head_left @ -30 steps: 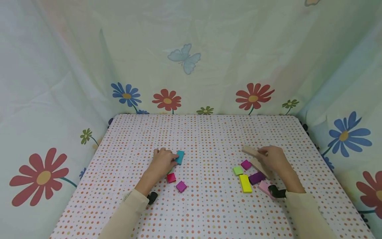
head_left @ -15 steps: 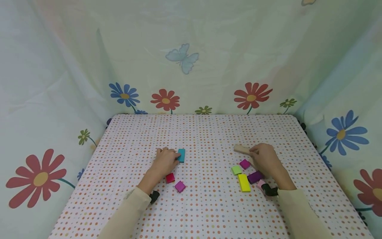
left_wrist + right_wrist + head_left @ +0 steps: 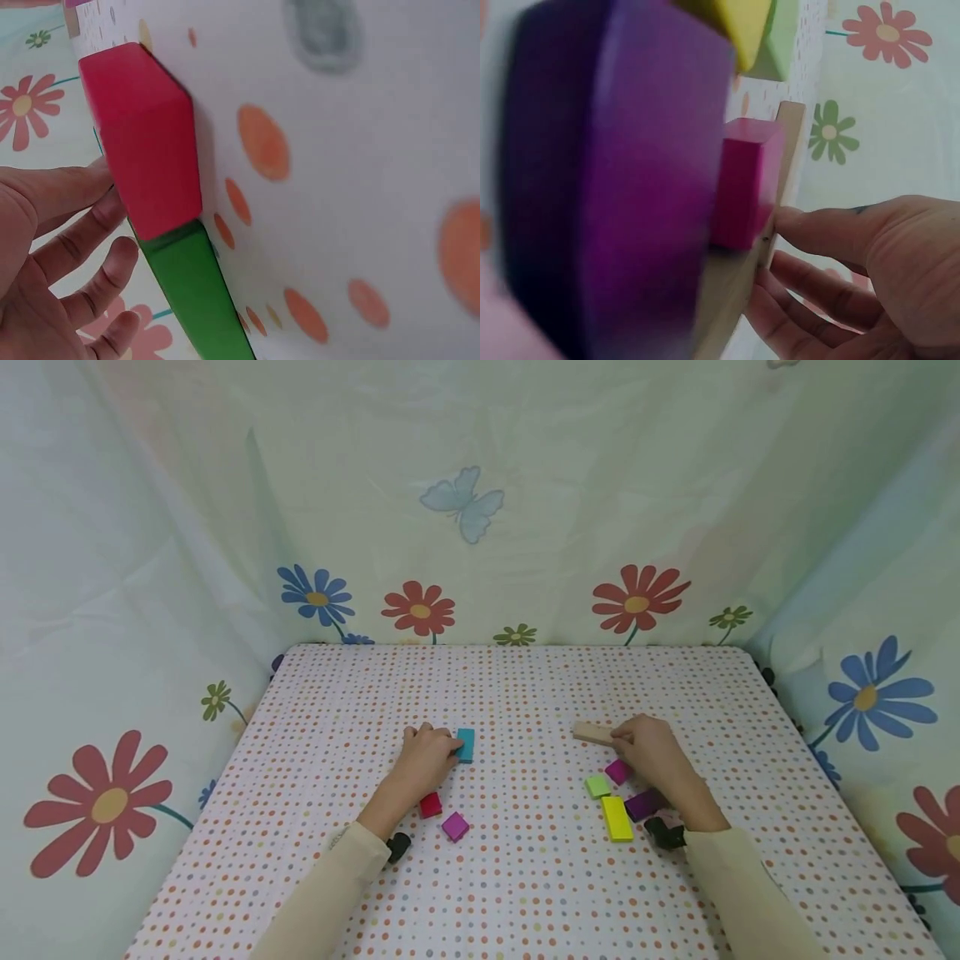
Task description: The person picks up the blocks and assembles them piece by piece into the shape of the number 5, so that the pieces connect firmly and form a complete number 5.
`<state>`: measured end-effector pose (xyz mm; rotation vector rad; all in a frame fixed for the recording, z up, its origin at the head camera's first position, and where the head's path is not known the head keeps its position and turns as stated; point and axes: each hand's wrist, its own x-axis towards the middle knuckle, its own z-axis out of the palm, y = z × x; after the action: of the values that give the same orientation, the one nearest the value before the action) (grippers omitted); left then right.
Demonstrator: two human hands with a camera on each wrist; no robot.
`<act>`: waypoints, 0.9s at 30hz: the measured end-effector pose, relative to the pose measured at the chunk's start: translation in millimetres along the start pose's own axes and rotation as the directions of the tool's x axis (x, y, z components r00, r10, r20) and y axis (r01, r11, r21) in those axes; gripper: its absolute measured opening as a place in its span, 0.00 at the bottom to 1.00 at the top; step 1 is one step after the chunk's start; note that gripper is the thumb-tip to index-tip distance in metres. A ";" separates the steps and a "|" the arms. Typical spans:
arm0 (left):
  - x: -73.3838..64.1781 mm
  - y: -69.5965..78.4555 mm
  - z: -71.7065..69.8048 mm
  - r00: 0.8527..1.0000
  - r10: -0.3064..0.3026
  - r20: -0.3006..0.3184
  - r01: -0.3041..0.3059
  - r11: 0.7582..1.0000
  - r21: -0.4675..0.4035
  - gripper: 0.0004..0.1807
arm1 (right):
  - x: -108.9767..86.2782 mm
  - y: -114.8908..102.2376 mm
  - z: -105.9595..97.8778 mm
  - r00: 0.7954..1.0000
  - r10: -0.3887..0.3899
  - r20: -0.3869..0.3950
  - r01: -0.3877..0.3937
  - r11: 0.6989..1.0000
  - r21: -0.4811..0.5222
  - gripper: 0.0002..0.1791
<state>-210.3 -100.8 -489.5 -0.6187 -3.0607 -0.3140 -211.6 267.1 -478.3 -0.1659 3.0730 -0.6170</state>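
The left hand [image 3: 427, 756] pinches the blue block [image 3: 467, 746], its other fingers loosely bent; the block sits left of the middle of the desk [image 3: 517, 893], well in from the far edge. The right hand [image 3: 652, 756] pinches the right end of a wooden strip [image 3: 592, 732], right of the middle. Nearer the front edge are a red block [image 3: 431, 805] at left and a yellow block [image 3: 617, 819] and a purple block [image 3: 642, 805] at right.
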 end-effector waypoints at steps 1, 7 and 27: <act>1.0 0.6 0.4 1.000 -0.002 0.002 0.002 1.000 0.003 0.17 | 1.2 -0.9 -0.3 1.000 -0.004 0.009 0.004 1.000 -0.001 0.13; 5.2 4.2 -0.5 1.000 -0.005 0.015 0.004 1.000 0.018 0.16 | 5.9 -9.8 -0.4 0.999 -0.009 0.052 0.009 1.000 0.000 0.12; 16.0 16.9 0.5 1.000 0.008 -0.009 -0.007 1.000 0.027 0.14 | 20.1 -32.7 10.1 0.997 -0.024 0.069 0.025 1.000 -0.019 0.12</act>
<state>-218.5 -79.2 -486.0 -0.6256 -3.0476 -0.2742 -228.0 231.1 -474.7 -0.2200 3.0165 -0.5689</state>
